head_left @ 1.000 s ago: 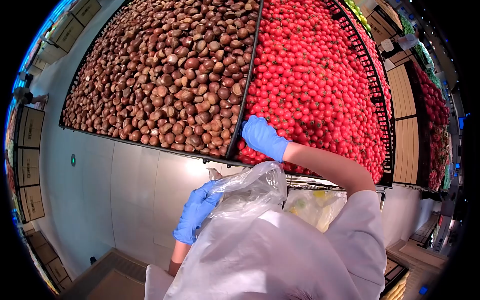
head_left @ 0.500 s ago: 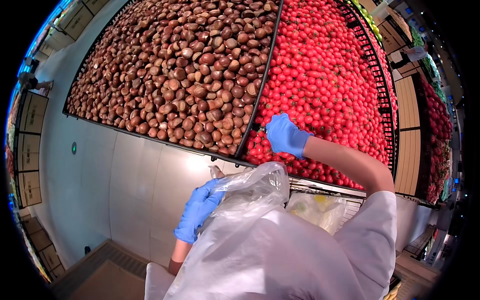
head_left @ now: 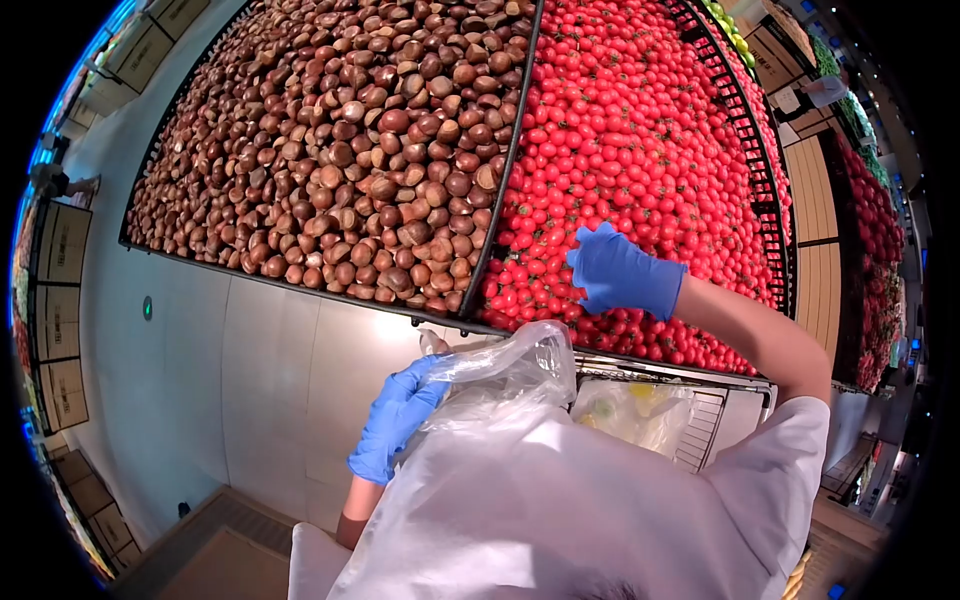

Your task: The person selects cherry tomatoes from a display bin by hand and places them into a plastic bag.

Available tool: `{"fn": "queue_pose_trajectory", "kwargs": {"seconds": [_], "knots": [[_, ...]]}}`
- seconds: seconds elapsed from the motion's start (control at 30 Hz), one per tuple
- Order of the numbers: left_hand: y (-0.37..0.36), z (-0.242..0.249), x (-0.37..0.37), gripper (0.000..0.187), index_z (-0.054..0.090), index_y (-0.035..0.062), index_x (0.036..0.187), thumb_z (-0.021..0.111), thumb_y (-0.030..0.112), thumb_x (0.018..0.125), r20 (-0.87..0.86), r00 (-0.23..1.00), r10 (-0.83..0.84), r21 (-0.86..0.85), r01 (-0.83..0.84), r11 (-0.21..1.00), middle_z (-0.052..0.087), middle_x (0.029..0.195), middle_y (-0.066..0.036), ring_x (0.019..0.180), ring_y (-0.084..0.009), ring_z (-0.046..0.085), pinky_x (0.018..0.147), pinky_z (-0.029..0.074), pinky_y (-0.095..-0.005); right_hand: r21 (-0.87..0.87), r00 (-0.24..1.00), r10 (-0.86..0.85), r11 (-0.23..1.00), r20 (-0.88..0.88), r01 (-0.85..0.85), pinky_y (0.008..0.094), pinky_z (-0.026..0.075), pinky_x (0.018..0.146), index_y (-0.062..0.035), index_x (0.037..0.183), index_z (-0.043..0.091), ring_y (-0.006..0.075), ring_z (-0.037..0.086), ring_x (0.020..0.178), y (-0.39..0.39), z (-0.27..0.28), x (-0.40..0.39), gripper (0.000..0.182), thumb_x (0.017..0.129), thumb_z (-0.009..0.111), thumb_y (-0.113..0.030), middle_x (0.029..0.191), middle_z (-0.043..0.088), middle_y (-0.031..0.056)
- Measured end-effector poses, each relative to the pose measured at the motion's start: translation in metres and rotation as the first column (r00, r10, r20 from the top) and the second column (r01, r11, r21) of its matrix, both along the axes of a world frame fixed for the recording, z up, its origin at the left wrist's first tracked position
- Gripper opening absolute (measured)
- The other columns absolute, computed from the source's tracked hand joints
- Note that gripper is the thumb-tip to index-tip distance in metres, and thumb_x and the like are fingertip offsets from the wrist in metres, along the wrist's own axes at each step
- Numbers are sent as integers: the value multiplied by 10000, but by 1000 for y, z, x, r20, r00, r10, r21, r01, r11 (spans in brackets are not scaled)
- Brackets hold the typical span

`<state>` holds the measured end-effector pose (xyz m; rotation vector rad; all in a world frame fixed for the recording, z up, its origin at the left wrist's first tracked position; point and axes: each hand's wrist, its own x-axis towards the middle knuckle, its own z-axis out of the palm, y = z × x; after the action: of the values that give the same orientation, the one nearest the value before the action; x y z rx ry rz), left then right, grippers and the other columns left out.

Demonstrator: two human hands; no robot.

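Note:
A clear plastic bag (head_left: 515, 375) is bunched in my left hand (head_left: 398, 415), whose blue-gloved fingers are closed around its edge in front of my body. My right hand (head_left: 622, 270), also in a blue glove, is over the heap of red cherry tomatoes (head_left: 620, 140), back side up. Its fingers curl downward among the nearest fruit, and their tips and anything in them are hidden. Left of the tomatoes, across a black divider (head_left: 510, 165), lies a broad heap of brown chestnuts (head_left: 340, 150).
A wire shopping cart (head_left: 705, 425) with a clear bag of something yellow-green (head_left: 640, 410) stands against the display at my right. Cardboard boxes (head_left: 62, 320) line the far left aisle. Another person (head_left: 822, 92) is at the upper right.
My right hand has moved right across the cherry tomatoes, away from the divider. My left hand keeps its hold on the plastic bag, nearly still. The view has shifted slightly.

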<state>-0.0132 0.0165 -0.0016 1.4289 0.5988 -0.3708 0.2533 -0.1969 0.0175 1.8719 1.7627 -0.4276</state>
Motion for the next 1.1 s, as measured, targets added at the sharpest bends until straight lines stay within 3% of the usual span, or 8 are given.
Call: {"fn": "queue_pose_trajectory", "kwargs": {"seconds": [0.13, 0.27, 0.5, 0.6, 0.7, 0.83, 1.0, 1.1], "knots": [[-4, 3, 6, 323, 586, 15, 1179, 534, 183, 908, 18, 999, -44, 6, 44, 999, 631, 886, -26, 754, -78, 508, 719, 445, -227, 50, 999, 34, 998, 17, -35, 357, 385, 572, -150, 677, 669, 236, 510, 841, -24, 10, 4, 283, 634, 642, -428, 781, 560, 17], [-11, 5, 13, 327, 585, 14, 1181, 536, 176, 901, 3, 998, -61, -22, 61, 998, 624, 891, -10, 751, -72, 500, 714, 438, -220, 69, 999, -51, 996, -6, 51, 355, 396, 605, -136, 704, 673, 242, 506, 874, -54, 18, 9, 304, 656, 650, -436, 833, 563, 16], [-26, 18, 28, 323, 585, 16, 1183, 529, 172, 905, -21, 994, -104, -28, 104, 994, 618, 913, 2, 768, -68, 499, 722, 431, -210, 287, 999, 21, 958, 40, -32, 350, 384, 673, -124, 710, 661, 226, 489, 913, -83, 37, 15, 230, 677, 650, -352, 906, 543, 7], [-31, 20, 32, 317, 586, 19, 1181, 522, 171, 910, -6, 994, -113, 4, 113, 994, 612, 890, 8, 745, -63, 491, 700, 427, -204, 278, 999, -31, 960, 32, 21, 355, 388, 663, -108, 716, 659, 234, 491, 912, -95, 46, 23, 216, 666, 650, -318, 919, 540, 13], [-34, 18, 32, 307, 589, 24, 1178, 516, 164, 914, 4, 994, -112, -13, 112, 994, 601, 857, 14, 713, -58, 477, 670, 421, -201, 189, 971, -238, 953, -15, 237, 379, 459, 637, -105, 743, 661, 253, 512, 921, -114, 50, 36, 173, 686, 647, -268, 957, 539, 29], [-40, 23, 37, 290, 600, 28, 1164, 511, 157, 920, -38, 991, -131, 44, 132, 990, 589, 825, 16, 687, -55, 461, 645, 413, -201, 248, 963, -268, 931, -43, 270, 398, 494, 674, -121, 774, 626, 275, 504, 951, -139, 53, 53, 166, 676, 678, -245, 1062, 489, 61], [-43, 25, 40, 281, 608, 31, 1152, 514, 155, 919, -47, 989, -141, 39, 143, 989, 582, 812, 21, 686, -54, 459, 641, 407, -199, 313, 928, -373, 884, 19, 349, 390, 506, 659, -135, 894, 592, 282, 521, 934, -175, 59, 71, 254, 669, 690, -198, 1037, 482, 59], [-46, 24, 44, 283, 603, 28, 1155, 516, 152, 917, -35, 989, -145, 37, 146, 989, 575, 811, 28, 692, -53, 457, 642, 402, -199, 404, 940, -342, 859, -2, 314, 392, 505, 656, -133, 896, 582, 280, 519, 932, -193, 55, 76, 259, 673, 693, -201, 1032, 483, 61]]}}
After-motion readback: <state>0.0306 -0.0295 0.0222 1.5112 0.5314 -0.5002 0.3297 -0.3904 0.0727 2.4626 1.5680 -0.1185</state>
